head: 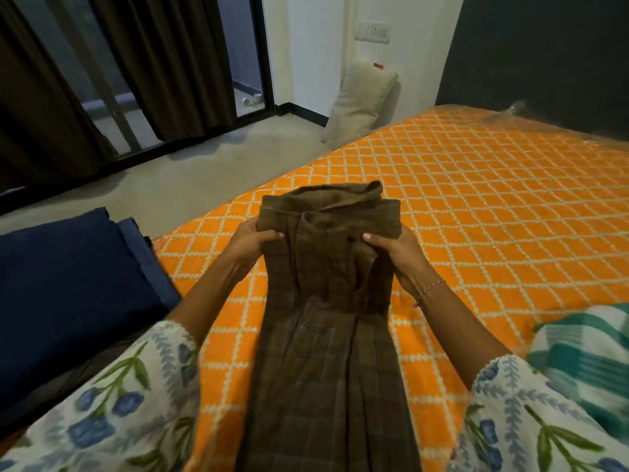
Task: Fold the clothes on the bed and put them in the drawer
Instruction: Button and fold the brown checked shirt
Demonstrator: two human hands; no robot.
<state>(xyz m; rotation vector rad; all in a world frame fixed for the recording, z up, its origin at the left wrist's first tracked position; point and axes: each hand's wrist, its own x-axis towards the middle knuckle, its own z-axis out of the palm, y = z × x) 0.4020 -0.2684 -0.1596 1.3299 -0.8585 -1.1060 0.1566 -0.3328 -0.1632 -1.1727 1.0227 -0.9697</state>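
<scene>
The person stands at the edge of the bed, with its orange lattice-patterned cover, and holds up a brown checked garment, a shirt by the look of its collar. The left hand grips one side of it just under the collar and the right hand grips the other, thumbs in front and fingers curled behind the cloth, the two hands apart with the garment's width between them. The cloth hangs long and narrow from their grip down toward the person, above the bed cover, its sides apparently already turned in, though the creases are too dim for me to be sure. I would say the fold on this piece is partway done: it has been narrowed but not yet doubled over into a short packet. A teal and white patterned cloth lies on the bed to the right, blurred, and it looks unfolded, so it probably waits its turn. To the left, just beside the bed, sits a dark blue folded mass; whether that is finished clothing or bedding I cannot tell. No drawer shows from where I look, so the putting away seems wholly left to do. A pale cushion leans against the far wall, near brown curtains. My reckoning is that the task is in its early to middle part.
</scene>
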